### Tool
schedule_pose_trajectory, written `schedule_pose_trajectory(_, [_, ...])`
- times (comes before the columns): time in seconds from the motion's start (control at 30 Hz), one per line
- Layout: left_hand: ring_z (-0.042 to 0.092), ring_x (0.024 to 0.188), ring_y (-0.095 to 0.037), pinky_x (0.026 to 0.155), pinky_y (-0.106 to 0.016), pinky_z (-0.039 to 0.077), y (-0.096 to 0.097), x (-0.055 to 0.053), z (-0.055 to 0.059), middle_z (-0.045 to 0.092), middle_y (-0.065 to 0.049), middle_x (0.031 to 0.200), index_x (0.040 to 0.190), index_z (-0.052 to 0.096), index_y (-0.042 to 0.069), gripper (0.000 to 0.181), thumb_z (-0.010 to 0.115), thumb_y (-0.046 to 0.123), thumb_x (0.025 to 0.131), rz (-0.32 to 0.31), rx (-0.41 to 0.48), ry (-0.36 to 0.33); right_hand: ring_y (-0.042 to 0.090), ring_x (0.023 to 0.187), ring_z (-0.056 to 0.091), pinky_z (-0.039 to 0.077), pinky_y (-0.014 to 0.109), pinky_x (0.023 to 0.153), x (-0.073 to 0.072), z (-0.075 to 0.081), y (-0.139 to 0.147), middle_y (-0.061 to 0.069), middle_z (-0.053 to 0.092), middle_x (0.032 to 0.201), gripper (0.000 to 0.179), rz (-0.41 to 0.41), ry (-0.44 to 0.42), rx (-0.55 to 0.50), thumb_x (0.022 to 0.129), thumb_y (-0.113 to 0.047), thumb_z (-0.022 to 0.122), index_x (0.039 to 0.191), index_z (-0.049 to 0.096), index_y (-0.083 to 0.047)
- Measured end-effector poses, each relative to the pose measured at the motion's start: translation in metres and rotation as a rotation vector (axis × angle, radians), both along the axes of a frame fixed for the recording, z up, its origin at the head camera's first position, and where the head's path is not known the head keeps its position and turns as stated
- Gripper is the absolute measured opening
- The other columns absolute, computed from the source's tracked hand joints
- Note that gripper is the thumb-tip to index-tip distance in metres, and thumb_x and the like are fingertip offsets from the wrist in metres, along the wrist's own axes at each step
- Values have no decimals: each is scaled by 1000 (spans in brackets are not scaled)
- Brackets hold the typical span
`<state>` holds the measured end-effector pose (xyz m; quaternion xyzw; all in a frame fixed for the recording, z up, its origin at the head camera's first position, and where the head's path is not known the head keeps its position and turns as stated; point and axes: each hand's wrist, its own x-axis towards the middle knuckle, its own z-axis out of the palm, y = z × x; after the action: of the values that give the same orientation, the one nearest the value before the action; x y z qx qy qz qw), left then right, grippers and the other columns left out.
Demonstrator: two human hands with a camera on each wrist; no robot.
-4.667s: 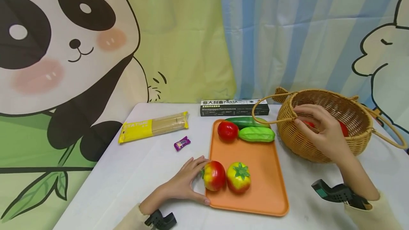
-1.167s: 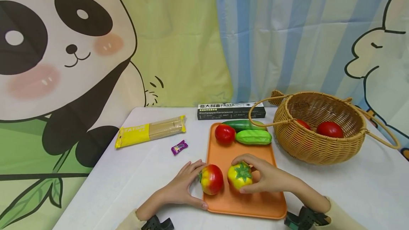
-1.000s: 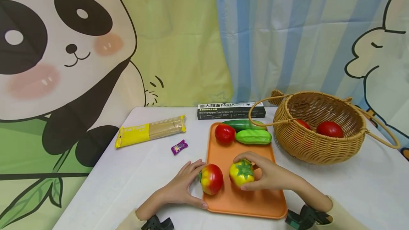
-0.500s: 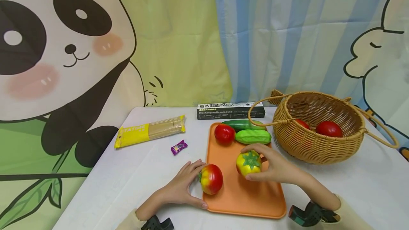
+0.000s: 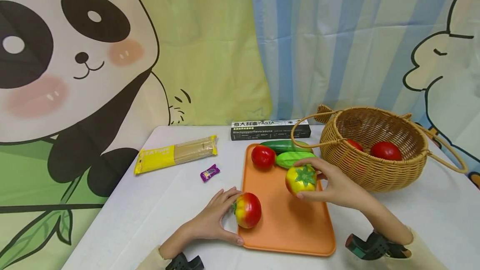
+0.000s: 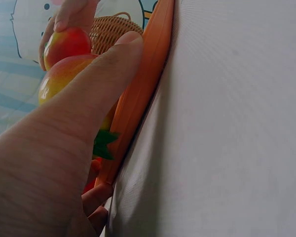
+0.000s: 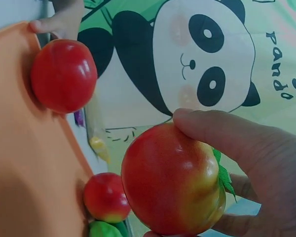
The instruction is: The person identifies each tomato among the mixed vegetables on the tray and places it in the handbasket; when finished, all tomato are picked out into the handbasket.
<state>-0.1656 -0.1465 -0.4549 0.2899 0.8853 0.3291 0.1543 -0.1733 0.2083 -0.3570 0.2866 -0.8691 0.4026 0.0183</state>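
Note:
My right hand (image 5: 337,184) grips a yellow-and-red tomato (image 5: 301,179) with a green star-shaped leaf, raised over the right side of the orange tray (image 5: 288,236). In the right wrist view the tomato (image 7: 170,180) shows its red side, with the thumb over it and other fingers behind. My left hand (image 5: 210,220) is spread along the tray's left edge, thumb and fingertips at the rim. A second red-and-yellow tomato (image 5: 248,210) lies on the tray right beside it. At the tray's far end are a red tomato (image 5: 263,156), a light green cucumber (image 5: 290,159) and a dark green cucumber (image 5: 283,146).
A wicker basket (image 5: 360,174) with red tomatoes (image 5: 386,151) inside stands right of the tray, its handle (image 5: 296,126) reaching over the tray's far corner. Behind lies a black pasta box (image 5: 270,132). At left are a yellow spaghetti pack (image 5: 176,154) and a purple-wrapped candy (image 5: 210,173).
The right hand came from the basket to the tray, took hold of the yellow-and-red tomato, lifted it and carried it right and away towards the basket. The left hand stays at the tray edge.

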Motion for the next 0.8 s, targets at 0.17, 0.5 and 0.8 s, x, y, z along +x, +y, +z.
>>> schedule_pose_trajectory(0.17, [8, 150, -29, 119, -58, 0, 0, 1, 1, 23, -5, 160, 152, 34, 19, 104, 80, 61, 68, 5, -3, -2, 9, 98, 55, 55, 26, 82, 1, 8, 7, 5, 58, 123, 58, -17, 35, -22, 78, -20, 84, 128, 56, -13])
schedule_pose_trajectory(0.5, [8, 150, -29, 119, -57, 0, -1, 2, 1, 22, -6, 161, 152, 33, 20, 105, 80, 61, 68, 6, -3, 3, 5, 98, 57, 54, 18, 81, 2, 18, 21, 9, 53, 131, 60, -36, 110, -71, 77, -10, 84, 130, 55, -12])
schedule_pose_trajectory(0.8, [7, 150, -29, 119, -58, 1, 0, 2, 2, 21, -6, 161, 152, 33, 22, 104, 80, 60, 67, 3, 3, 1, 0, 99, 54, 48, 7, 84, 2, 29, 31, -10, 53, 125, 66, -134, 191, -117, 74, 0, 83, 133, 52, -6])
